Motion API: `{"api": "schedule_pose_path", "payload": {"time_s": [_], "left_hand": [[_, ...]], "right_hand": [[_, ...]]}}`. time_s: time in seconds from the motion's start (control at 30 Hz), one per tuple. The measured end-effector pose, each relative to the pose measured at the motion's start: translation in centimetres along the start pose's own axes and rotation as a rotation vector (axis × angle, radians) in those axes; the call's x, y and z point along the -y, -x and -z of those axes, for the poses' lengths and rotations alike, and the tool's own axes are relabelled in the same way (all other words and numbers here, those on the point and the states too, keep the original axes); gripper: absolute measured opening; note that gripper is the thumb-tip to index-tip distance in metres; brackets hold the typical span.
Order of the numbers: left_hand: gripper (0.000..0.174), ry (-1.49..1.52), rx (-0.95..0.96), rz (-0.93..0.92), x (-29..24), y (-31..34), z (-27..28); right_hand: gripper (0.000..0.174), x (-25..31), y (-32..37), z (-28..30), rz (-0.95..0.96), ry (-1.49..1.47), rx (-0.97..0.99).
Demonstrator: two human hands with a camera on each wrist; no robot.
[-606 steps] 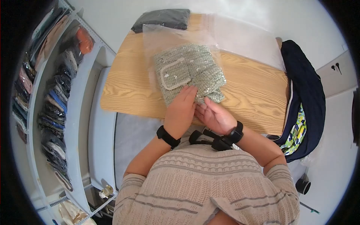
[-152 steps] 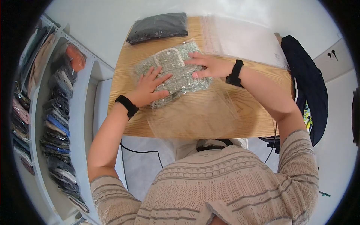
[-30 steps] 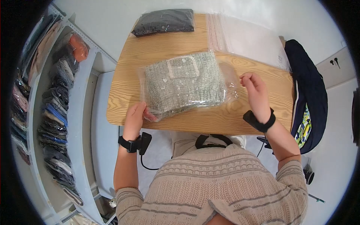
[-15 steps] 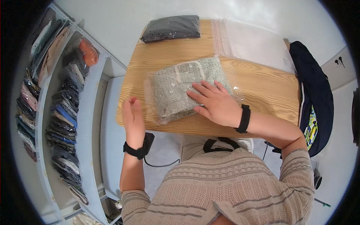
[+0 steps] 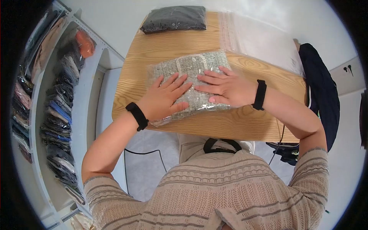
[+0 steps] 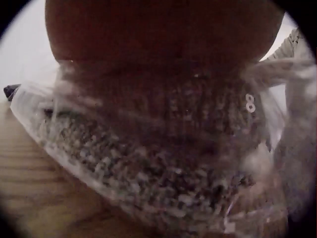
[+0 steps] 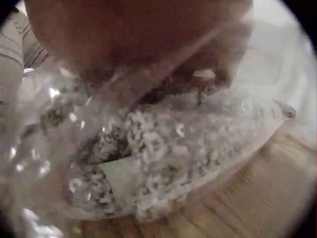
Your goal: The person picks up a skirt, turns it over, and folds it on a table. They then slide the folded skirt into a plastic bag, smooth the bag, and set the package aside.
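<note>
A folded green-grey sequined knit garment (image 5: 193, 66) with pale trim lies inside a clear plastic bag (image 5: 163, 122) on the wooden table. My left hand (image 5: 163, 97) rests flat on its left half, fingers spread. On the right half, my right hand (image 5: 230, 88) presses down with straight, spread fingers. In the left wrist view the knit (image 6: 148, 173) shows through the film below the palm. The right wrist view shows wrinkled, shiny film (image 7: 49, 139) over the knit and a pale strip (image 7: 121, 176) at its side.
A dark garment in a clear bag (image 5: 174, 18) lies at the table's back left. Flat clear bags (image 5: 264, 42) are stacked at the back right. Dark navy cloth (image 5: 322, 84) hangs at the right edge. Shelves of bagged clothes (image 5: 61, 111) stand left.
The bag was closed round the garment over the last several seconds. Just now the left hand moved from beside the bag onto it; the right hand shifted slightly up on it.
</note>
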State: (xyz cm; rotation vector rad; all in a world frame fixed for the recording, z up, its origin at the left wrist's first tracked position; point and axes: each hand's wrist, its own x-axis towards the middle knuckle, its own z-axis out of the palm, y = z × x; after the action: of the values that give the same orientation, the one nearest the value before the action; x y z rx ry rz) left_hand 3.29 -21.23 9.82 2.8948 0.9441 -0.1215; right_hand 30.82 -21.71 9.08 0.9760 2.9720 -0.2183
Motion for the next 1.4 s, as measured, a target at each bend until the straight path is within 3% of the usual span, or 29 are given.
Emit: {"api": "schedule_pose_path", "payload": {"time_s": [0.53, 0.8, 0.97, 1.03, 1.13, 1.2, 1.4], "left_hand": [[0.062, 0.337, 0.184, 0.024, 2.1, -1.4, -1.4], [0.062, 0.316, 0.133, 0.019, 2.0, -1.2, -1.3], [0.057, 0.327, 0.09, -0.026, 2.6, -1.1, -0.4], [0.055, 0.066, 0.067, -0.066, 2.7, -1.0, 0.3], [0.059, -0.061, 0.095, -0.153, 3.1, -1.6, 1.3], [0.059, -0.023, 0.076, -0.154, 3.5, -1.8, 0.6], [0.065, 0.107, 0.073, -0.126, 4.4, -2.3, -1.4]], "right_hand": [[0.049, -1.9, -1.0, -1.6, -0.012, -0.312, 0.085], [0.049, -1.7, -0.8, -1.5, -0.025, -0.295, 0.069], [0.048, -2.7, -0.3, -0.7, -0.03, -0.45, 0.058], [0.048, -3.4, 0.1, -0.3, -0.02, -0.339, 0.062], [0.048, -4.2, 0.0, -0.2, 0.021, -0.151, 0.086], [0.049, -4.3, -0.1, -0.6, 0.047, -0.054, 0.084], [0.047, -4.7, -0.3, -1.6, -0.001, -0.212, 0.081]]}}
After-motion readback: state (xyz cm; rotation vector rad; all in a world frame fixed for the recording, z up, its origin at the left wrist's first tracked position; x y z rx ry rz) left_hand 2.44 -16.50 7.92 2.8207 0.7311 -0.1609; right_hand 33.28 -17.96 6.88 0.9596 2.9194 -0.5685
